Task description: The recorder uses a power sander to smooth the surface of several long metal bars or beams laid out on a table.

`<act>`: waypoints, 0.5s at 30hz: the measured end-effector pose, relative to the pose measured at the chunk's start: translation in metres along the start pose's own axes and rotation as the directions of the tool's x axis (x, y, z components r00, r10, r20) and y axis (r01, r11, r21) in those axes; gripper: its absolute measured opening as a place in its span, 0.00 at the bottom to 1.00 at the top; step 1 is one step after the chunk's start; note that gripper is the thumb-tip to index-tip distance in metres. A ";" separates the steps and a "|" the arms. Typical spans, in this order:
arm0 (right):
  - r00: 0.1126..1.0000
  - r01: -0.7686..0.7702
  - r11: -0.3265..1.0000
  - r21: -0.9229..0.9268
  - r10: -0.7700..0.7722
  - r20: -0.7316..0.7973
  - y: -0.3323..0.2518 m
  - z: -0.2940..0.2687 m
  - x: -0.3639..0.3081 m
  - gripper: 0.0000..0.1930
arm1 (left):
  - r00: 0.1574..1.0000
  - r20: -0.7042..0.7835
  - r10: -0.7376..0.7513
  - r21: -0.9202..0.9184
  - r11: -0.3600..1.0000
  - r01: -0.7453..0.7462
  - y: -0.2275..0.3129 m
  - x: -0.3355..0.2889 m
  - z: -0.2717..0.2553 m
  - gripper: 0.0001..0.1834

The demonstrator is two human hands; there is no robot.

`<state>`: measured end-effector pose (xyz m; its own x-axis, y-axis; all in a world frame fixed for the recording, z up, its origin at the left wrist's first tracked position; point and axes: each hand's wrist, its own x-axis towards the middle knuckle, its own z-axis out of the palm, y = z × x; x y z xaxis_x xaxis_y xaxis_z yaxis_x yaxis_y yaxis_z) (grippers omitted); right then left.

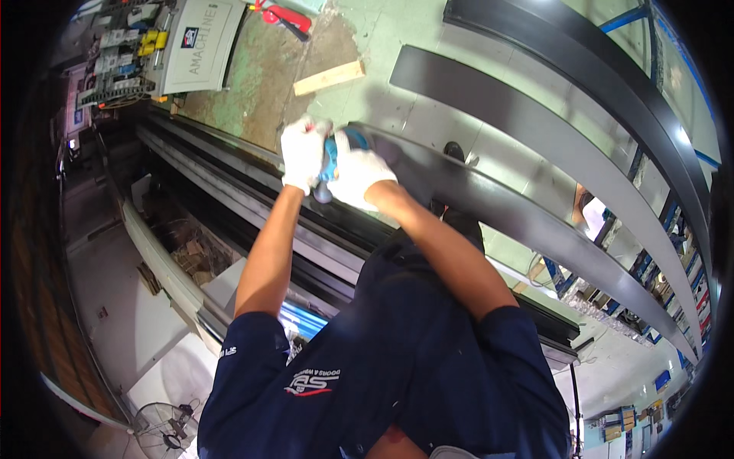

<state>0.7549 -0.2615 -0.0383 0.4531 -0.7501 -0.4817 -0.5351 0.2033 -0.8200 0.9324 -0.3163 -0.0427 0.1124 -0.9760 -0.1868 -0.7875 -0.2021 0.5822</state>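
Note:
Both my hands wear white gloves and close round a teal handheld power tool (330, 159), mostly covered by the gloves, so its exact kind cannot be made out. My left hand (303, 155) grips its left side, fingers curled at the top. From the right, my right hand (358, 177) wraps over its body. The tool is at the near left end of a long grey metal bar (497, 195), which runs off to the lower right; whether it touches the bar is hidden.
Long dark metal profiles (252, 195) lie beneath my arms. Another grey bar (489, 107) and a black one (566, 57) curve across the right. A wooden strip (329, 78) and a red fire extinguisher (283, 17) are on the floor. A white machine (200, 46) stands far left.

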 end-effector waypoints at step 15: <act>0.997 0.063 0.997 0.042 -0.064 0.030 -0.016 -0.025 0.018 0.53 | 0.991 -0.085 -0.106 -0.048 0.994 0.103 0.024 0.021 -0.011 0.20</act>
<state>0.7539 -0.2946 -0.0259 0.5079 -0.7423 -0.4371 -0.4752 0.1818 -0.8609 0.9224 -0.3426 -0.0242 0.2469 -0.9523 -0.1793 -0.7420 -0.3048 0.5971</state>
